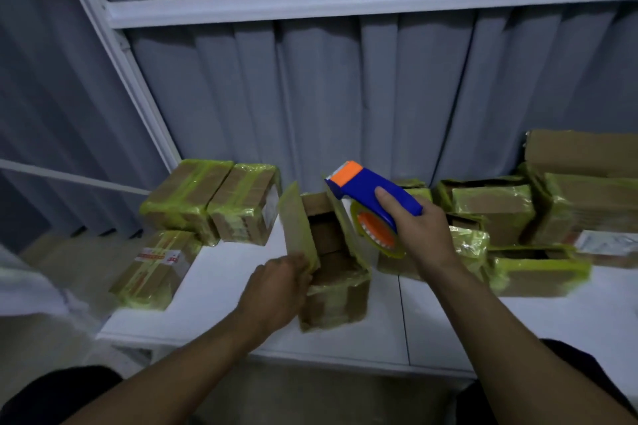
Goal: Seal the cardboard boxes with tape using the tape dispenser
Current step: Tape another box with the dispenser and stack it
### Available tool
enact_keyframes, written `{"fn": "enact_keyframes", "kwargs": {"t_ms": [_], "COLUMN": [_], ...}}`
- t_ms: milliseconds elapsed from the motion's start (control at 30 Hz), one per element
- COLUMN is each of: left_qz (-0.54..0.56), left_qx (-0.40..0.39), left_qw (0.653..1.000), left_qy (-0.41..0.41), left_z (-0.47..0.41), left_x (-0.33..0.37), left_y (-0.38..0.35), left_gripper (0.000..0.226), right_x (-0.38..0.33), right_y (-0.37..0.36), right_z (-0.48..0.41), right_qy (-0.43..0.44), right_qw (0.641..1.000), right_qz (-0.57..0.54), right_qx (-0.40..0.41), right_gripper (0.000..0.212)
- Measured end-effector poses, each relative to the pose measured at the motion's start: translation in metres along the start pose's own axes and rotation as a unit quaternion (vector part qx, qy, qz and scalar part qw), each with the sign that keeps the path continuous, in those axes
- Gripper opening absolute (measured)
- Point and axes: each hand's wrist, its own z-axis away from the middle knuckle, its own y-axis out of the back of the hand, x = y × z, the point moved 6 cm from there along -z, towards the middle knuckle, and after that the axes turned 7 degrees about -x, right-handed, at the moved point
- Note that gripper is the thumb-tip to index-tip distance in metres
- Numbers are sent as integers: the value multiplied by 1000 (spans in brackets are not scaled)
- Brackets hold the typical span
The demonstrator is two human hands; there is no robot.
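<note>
An open cardboard box (336,300) edged with yellow tape stands on the white table (221,293) in front of me, its flaps raised. My left hand (276,290) holds the box's left flap (298,224) at its lower edge. My right hand (423,229) grips the blue and orange tape dispenser (373,191) just right of and above the box. Its tape roll (376,229) hangs below the handle, close to the right flap.
Two taped boxes (214,200) sit at the back left, and another (155,269) lies lower at the table's left end. Several more boxes (518,217), some open, crowd the right side. A grey curtain and white frame bars stand behind.
</note>
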Motion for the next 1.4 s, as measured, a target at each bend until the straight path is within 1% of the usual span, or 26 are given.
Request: {"fn": "enact_keyframes", "kwargs": {"t_ms": [33,100,200,233,300,333,367,433,467,533,600,667,733,800,867,1000,1100,1167,1233,1333,1400], "left_qz": [-7,-2,71,109,173,176,151,48,8,-67,-126,-145,-135,-138,-168,-207,-237,-228,-190,-111,-123], "left_qx": [-13,-17,-35,-46,-45,-46,-47,-73,-99,-158,-213,-231,-229,-234,-224,-150,-84,-55,-55,-78,-94], "left_qw": [1000,1000,997,993,983,982,985,989,986,972,954,945,945,945,945,957,965,971,980,991,988], "left_qy": [-7,-22,-16,-17,-29,-46,-74,-122,-136,-163,-172,-182,-189,-182,-169,-136,-78,-32,-3,2,-1], "left_z": [10,28,37,35,24,16,7,-10,-18,-34,-47,-57,-61,-60,-57,-34,-11,0,7,9,8], "left_x": [10,29,36,34,21,12,3,-14,-20,-27,-28,-27,-29,-36,-40,-33,-23,-16,-11,-19,-37], "left_y": [-3,-6,-8,-8,-5,-4,-3,-6,-8,-14,-20,-29,-39,-46,-45,-35,-40,-43,-44,-34,-20], "left_gripper": [22,30,58,61,53,50,53,73,85,106,117,114,110,107,106,104,102,100,98,93,96], "right_x": [1,5,14,16,20,24,27,37,42,50,57,60,60,59,56,50,47,45,45,45,45], "right_y": [-1,-4,-10,-12,-14,-14,-15,-15,-15,-16,-14,-11,-7,-4,-3,-4,-5,-10,-19,-32,-37], "right_z": [4,9,14,15,14,12,11,9,9,9,9,9,8,9,9,7,4,5,9,14,15], "right_qy": [-4,-14,-30,-34,-45,-54,-64,-90,-102,-118,-129,-148,-160,-160,-155,-143,-121,-109,-111,-116,-122], "right_qw": [1000,1000,999,999,998,997,996,994,993,992,991,987,984,983,983,986,990,992,991,988,987], "right_qz": [-5,-15,-26,-28,-35,-41,-47,-50,-46,-35,-36,-64,-81,-88,-94,-81,-68,-52,-38,-24,-3], "right_qx": [-4,-12,-28,-31,-35,-34,-32,-27,-27,-24,-19,-21,-18,-14,-15,-21,-27,-47,-70,-98,-105], "right_gripper": [35,37,39,38,37,36,37,42,45,51,55,53,51,50,47,46,54,56,52,45,48]}}
